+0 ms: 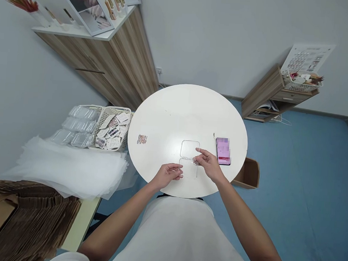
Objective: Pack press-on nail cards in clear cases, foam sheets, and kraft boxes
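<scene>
Two-handed, holds clear plastic case spread open, sq-ish halves w/ rndd corners; pinches near half w/ L hand, R edge w/ R hand.

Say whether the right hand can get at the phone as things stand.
Probably yes: the phone lies close beside the right hand, with nothing visible between them, though its fingers would likely have to leave the case first.
</scene>
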A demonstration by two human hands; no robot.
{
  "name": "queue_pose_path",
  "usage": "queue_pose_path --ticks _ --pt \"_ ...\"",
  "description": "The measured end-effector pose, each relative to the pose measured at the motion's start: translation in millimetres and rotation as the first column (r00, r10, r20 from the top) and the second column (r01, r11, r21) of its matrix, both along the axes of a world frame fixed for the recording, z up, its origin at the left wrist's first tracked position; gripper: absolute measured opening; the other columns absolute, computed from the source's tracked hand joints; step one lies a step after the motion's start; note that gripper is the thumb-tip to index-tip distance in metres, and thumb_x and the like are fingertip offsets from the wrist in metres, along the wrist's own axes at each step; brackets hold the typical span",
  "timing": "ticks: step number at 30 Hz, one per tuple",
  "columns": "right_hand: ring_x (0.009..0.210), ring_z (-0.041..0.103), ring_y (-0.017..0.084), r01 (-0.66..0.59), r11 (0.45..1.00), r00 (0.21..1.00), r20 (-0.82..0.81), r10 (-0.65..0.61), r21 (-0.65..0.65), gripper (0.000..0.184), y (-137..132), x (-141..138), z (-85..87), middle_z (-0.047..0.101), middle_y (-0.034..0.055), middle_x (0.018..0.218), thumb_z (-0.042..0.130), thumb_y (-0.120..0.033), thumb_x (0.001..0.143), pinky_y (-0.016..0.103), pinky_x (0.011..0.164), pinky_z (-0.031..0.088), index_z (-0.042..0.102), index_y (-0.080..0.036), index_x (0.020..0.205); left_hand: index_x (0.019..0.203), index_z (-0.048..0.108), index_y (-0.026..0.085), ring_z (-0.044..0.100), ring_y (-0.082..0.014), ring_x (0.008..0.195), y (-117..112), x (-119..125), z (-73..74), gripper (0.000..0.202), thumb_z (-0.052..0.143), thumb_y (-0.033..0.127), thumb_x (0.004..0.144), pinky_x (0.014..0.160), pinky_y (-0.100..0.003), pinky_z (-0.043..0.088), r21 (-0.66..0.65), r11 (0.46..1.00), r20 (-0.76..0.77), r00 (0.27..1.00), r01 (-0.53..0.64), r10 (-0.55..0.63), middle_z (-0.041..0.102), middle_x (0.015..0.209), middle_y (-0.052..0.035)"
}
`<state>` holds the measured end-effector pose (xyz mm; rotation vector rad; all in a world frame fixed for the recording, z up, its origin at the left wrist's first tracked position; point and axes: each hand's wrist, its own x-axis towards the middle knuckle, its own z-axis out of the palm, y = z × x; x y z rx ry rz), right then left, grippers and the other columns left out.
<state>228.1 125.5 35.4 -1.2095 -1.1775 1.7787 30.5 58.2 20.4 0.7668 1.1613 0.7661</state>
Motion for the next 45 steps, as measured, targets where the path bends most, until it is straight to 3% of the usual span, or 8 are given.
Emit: queue_pose_path --ticks 5,11,22,29,38,45 --pt "0.065 0.059 0.012 0.071 0.983 0.994 -0.065 -0.083 -0.166 0.043 -1.3 -4.7 -4.4 0.062 0.0016 0.076 0.06 -0.04 0.071 0.037 0.076 0.048 0.051 -0.021 0.108 0.1 0.059 0.014 0.062 -0.0152 0.075 0.0 1.4 -2.7 0.04 0.066 0.036 0.068 0.072 -0.031 0.05 0.016 1.0 0.003 1.0 0.005 -0.005 0.06 0.084 -0.0053" --pt "0.067 0.059 0.011 0.106 0.966 0.985 -0.108 -0.135 -0.234 0.036 -3.8 -5.5 -6.3 0.06 0.0005 0.075 0.061 -0.042 0.07 0.033 0.076 0.047 0.057 -0.021 0.099 0.102 0.06 0.015 0.062 -0.0145 0.073 0.4 1.2 -4.3 0.042 0.066 0.037 0.067 0.071 -0.031 0.051 0.015 1.0 -0.014 1.0 -0.002 0.002 0.06 0.083 -0.0045" --pt "0.075 0.058 0.013 0.116 0.971 0.991 -0.044 -0.127 -0.207 0.037 -18.7 -1.2 -9.1 0.061 0.0055 0.094 0.056 -0.046 0.071 0.032 0.075 0.045 0.059 -0.023 0.1 0.103 0.059 0.015 0.063 -0.0145 0.073 -0.2 1.5 -9.6 0.043 0.067 0.037 0.067 0.07 -0.03 0.051 0.018 0.999 -0.008 0.999 -0.036 0.036 0.061 0.082 -0.0043" --pt "0.074 0.055 0.012 0.121 0.983 0.991 0.081 -0.111 -0.137 0.042 -40.7 7.1 -20.4 0.057 0.0066 0.102 0.061 -0.039 0.068 0.031 0.071 0.045 0.056 -0.023 0.106 0.105 0.058 0.016 0.063 -0.0156 0.075 -1.0 0.3 -13.0 0.044 0.066 0.037 0.068 0.072 -0.03 0.051 0.005 0.999 -0.028 0.998 -0.054 0.054 0.061 0.084 -0.0046" --pt "0.064 0.053 0.01 0.173 0.983 0.976 0.142 -0.164 -0.059 0.043 -45.0 2.2 -28.0 0.057 0.0033 0.09 0.064 -0.037 0.065 0.031 0.067 0.044 0.058 -0.022 0.104 0.106 0.057 0.015 0.063 -0.0166 0.076 0.4 4.2 -10.9 0.046 0.065 0.039 0.068 0.073 -0.031 0.051 -0.021 0.999 -0.05 0.998 -0.044 0.043 0.062 0.082 -0.0052" --pt "0.058 0.053 0.01 0.215 0.969 0.958 0.219 -0.186 -0.119 0.041 -41.0 -5.2 -43.2 0.055 0.0 0.078 0.063 -0.036 0.063 0.031 0.063 0.046 0.058 -0.021 0.101 0.123 0.042 0.018 0.063 -0.0143 0.07 2.3 6.8 -31.1 0.06 0.064 0.036 0.07 0.069 -0.031 0.05 0.006 0.993 -0.119 0.986 -0.115 0.115 0.063 0.077 -0.0028"
